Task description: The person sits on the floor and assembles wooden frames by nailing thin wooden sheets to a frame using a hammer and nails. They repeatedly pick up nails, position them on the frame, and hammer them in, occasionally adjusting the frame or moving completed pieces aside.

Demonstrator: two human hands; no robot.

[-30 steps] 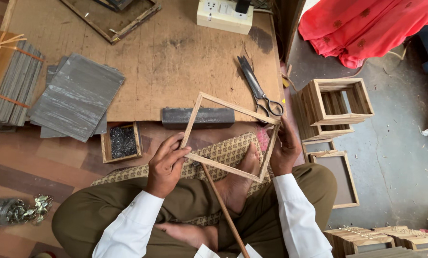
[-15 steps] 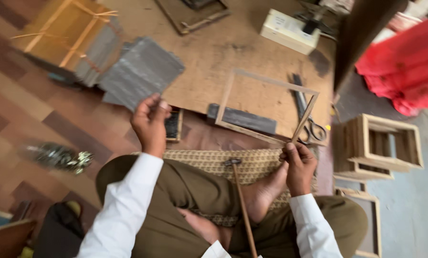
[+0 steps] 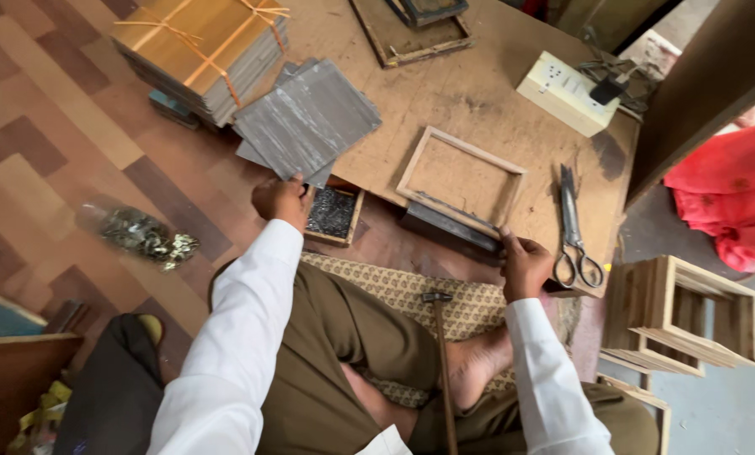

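Right now our left hand reaches out to the loose stack of grey sheets lying on the wooden board, fingers curled over the near edge of the top sheet, thumb hidden under it, so we cannot tell whether the pinch is closed. Our right hand rests at the near right corner of the empty wooden frame, fingers bent narrow around the corner and the dark metal bar that lies just under the frame's near side.

To do this well, we judge that we need to peel off a single sheet, not two: we slide the fingertips along the edge until one layer lifts apart, then draw it toward the frame without bending it. The right hand should keep the frame flat and square on the bar so it does not skate over the board. The small tray of dark tacks sits just beside our left hand, and a careless sweep of the wrist could tip it. The hammer lies between our knees on the patterned mat, and the scissors lie to the right of the frame, touching nothing we hold. A tied bundle of more sheets stands farther off to the left.
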